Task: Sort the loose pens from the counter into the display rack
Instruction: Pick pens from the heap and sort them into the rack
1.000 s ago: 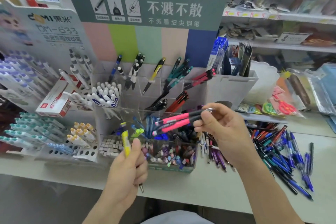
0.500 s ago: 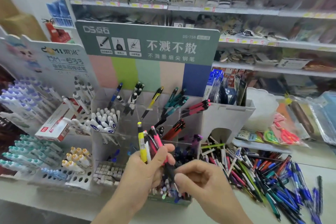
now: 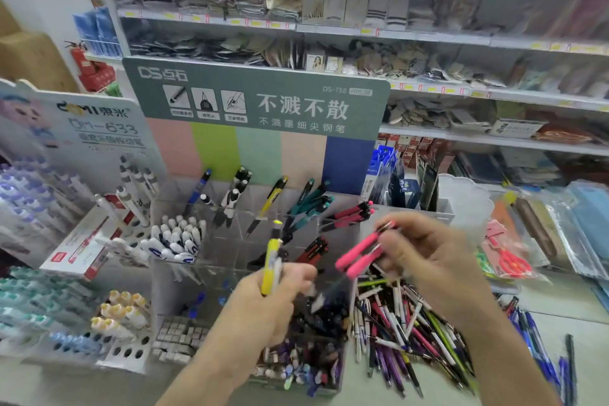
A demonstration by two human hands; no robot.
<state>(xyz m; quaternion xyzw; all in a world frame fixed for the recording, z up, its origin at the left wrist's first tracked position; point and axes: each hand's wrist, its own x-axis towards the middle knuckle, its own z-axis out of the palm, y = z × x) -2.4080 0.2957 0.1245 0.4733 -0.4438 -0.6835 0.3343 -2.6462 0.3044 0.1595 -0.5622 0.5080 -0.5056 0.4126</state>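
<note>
My left hand (image 3: 263, 310) grips a yellow pen (image 3: 271, 265) upright in front of the clear display rack (image 3: 230, 217). My right hand (image 3: 428, 260), blurred by motion, holds pink pens (image 3: 359, 254) slanting up to the right, just below the rack's compartment of pink and black pens (image 3: 349, 216). A pile of loose pens (image 3: 405, 333) lies on the counter under my right forearm. More blue pens (image 3: 540, 349) lie at the far right.
Other rack compartments hold teal, yellow-black and white-capped pens (image 3: 179, 237). A marker stand (image 3: 39, 293) stands at the left, a bin of small erasers (image 3: 303, 366) at the front. A white bowl (image 3: 464, 204), scissors (image 3: 509, 260) and store shelves lie beyond.
Both hands were joined low over the rack half a second ago. The right hand has since pulled the pink pens away and up to the right. The camera tilted upward.
</note>
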